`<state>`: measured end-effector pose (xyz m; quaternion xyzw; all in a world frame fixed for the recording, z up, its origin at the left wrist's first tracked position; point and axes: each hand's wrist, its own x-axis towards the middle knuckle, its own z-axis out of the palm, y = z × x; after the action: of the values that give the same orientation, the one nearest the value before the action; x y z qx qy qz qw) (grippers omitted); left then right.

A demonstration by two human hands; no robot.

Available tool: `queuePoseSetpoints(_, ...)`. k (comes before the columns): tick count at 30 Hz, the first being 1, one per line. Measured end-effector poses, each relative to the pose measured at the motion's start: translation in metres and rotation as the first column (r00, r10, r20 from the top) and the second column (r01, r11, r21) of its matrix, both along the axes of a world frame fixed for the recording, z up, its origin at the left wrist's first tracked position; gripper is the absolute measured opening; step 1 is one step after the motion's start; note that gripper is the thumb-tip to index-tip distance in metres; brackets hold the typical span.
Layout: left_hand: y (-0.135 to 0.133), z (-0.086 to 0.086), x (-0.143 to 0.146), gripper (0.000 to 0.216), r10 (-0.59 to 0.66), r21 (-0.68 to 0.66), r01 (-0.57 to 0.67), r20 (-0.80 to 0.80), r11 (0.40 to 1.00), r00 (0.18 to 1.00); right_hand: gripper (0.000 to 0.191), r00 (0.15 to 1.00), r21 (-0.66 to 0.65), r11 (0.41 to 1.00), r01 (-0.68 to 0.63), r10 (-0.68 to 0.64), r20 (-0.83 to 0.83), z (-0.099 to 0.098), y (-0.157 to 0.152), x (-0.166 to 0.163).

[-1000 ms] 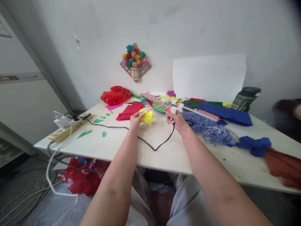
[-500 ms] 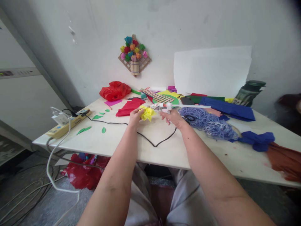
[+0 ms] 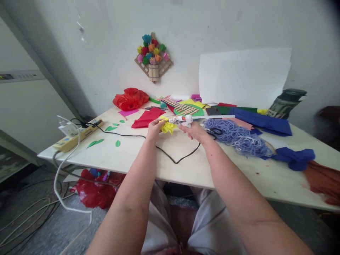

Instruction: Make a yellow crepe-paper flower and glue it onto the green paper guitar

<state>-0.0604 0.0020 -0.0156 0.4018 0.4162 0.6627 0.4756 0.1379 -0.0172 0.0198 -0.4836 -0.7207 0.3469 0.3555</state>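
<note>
A yellow paper flower (image 3: 168, 129) was held above the white table (image 3: 138, 150), between the person's two hands. It was pinched at its near left side by the left hand (image 3: 154, 129), the fingers closed on it; the exact part gripped was too small to tell. The petals were left facing away from that palm, seemingly so that they would not be crushed.

The nozzle of a white glue gun (image 3: 187, 121) was brought to the flower's upper right edge, though whether the two touched could not be told. The gun was gripped by the right hand (image 3: 196, 131), its fingers curled under the body; the handle was mostly hidden. The tool was held level, apparently so that its tip could be aimed sideways at the flower. A long white stick (image 3: 223, 116) was seen behind it, seemingly in line with the barrel.

A black cord (image 3: 176, 162) was laid slack across the tabletop towards a yellow power strip (image 3: 79, 136), probably to leave the arm free. Loose green leaves (image 3: 118, 143) were scattered at left, apparently within easy reach. Black-handled scissors (image 3: 216, 131) were seen beside a tangle of bluish string (image 3: 236, 136). Beyond the hands, a lattice of sticks (image 3: 183, 106) was rested on a green disc (image 3: 198, 112).
</note>
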Motion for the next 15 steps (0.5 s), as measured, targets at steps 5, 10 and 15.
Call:
queuePoseSetpoints(5,0.0001,0.0003,0.0004,0.040,0.021,-0.005,-0.021,0.001,1.000,1.000,0.035,0.997,0.026,0.999,0.026,-0.028,0.067,-0.0013,0.0014,-0.0017)
queuePoseSetpoints(10,0.0005,0.0002,0.0006,0.040,0.021,-0.003,-0.021,0.002,1.000,1.000,0.032,0.991,0.093,0.995,0.045,-0.057,0.124,-0.0020,0.0029,-0.0027)
queuePoseSetpoints(15,0.0014,0.0002,0.0006,0.041,0.038,-0.005,-0.038,0.008,0.999,0.999,0.030,0.988,0.160,0.986,0.051,-0.073,0.136,-0.0046,0.0062,-0.0035)
